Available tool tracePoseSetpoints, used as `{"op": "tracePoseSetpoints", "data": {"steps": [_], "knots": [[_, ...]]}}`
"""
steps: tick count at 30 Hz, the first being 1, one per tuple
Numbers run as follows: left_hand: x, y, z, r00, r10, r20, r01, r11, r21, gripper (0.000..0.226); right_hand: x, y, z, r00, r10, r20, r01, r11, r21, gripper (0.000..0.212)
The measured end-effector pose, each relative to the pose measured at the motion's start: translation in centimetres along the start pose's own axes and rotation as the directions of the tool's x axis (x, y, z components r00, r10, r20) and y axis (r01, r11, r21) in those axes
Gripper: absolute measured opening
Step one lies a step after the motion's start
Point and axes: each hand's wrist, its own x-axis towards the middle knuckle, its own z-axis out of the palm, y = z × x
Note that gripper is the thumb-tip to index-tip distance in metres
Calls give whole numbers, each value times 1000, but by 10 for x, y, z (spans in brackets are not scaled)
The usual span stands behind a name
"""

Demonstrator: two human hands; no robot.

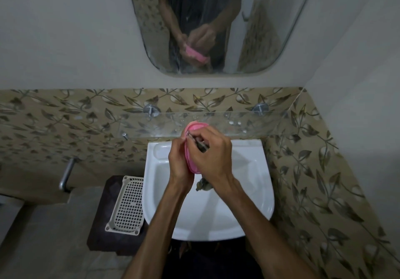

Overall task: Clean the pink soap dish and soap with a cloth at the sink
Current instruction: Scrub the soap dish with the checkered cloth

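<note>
1. Over the sink (255, 203), I see both hands raised with the pink dish (191, 148) between them, held on edge above the basin.
2. My left hand (179, 161) curls its fingers round the dish from the left side and holds it.
3. My right hand (212, 157) has its fingers bunched on a dark cloth (202, 146), pressed against the dish; a tail of cloth hangs below the wrist.
4. Wiping of the dish looks under way, so I judge the task partly done.
5. I cannot tell where the soap is; it may sit inside the dish, hidden by the hands. Cleaning it seems left to do.
6. Beside the sink lies a white basket (127, 209).
</note>
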Motion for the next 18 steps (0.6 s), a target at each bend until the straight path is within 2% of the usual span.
{"op": "tracePoseSetpoints", "data": {"steps": [3,6,8,11,15,18], "knots": [[-5,-1,0,1000,-7,9,6,997,79,44,14,11,-9,996,92,-12,-92,996,-22,12],[-6,3,2,1000,-2,6,2,997,79,46,13,18,-16,980,192,-55,-194,980,-41,9],[-5,5,3,1000,-10,6,9,996,86,47,0,18,-18,966,250,-66,-251,968,6,7],[-5,8,4,999,-44,-2,44,997,67,49,-10,13,-16,962,268,-52,-265,962,66,5],[-8,9,5,998,-14,61,8,995,98,44,7,13,-17,946,311,-92,-307,950,63,9],[-6,12,5,999,-36,20,35,998,54,44,-11,11,-17,959,280,-51,-279,960,25,5]]}}
